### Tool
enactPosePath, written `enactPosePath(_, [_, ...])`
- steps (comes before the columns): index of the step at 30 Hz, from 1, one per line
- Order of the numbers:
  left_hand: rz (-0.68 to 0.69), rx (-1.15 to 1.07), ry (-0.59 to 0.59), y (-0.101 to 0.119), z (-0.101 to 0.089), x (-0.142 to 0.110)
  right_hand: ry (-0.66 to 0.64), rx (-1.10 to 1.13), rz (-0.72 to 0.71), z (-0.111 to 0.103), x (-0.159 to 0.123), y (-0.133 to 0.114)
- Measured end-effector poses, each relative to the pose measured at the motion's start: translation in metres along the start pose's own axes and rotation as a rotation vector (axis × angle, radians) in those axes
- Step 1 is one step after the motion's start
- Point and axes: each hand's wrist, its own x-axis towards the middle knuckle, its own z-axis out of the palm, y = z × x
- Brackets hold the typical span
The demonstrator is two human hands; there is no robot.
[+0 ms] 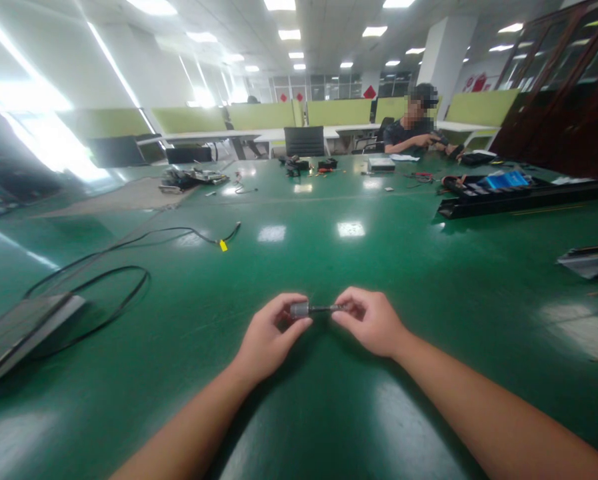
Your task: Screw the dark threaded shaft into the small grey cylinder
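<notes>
Both of my hands meet low over the green table (299, 260), near its front edge. My left hand (269, 337) pinches the grey metal end of a small rod-shaped part (313, 309). My right hand (371, 320) pinches the dark, thin end of the same part. The part lies level between the two hands, just above the table top. Fingers of both hands are curled closed around it.
A black cable (129, 267) with a yellow tag loops at the left beside a flat grey panel (19, 333). A long black tray (519, 197) and a dark plate (591, 259) sit at the right. Across the table a person (416, 130) works among scattered parts.
</notes>
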Motion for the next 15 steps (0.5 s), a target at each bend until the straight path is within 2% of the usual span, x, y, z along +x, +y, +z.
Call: enactPosePath(15, [-0.052, -0.001, 0.000, 0.0002, -0.0002, -0.0001, 0.021, 0.024, 0.016, -0.0007, 0.0006, -0.0012])
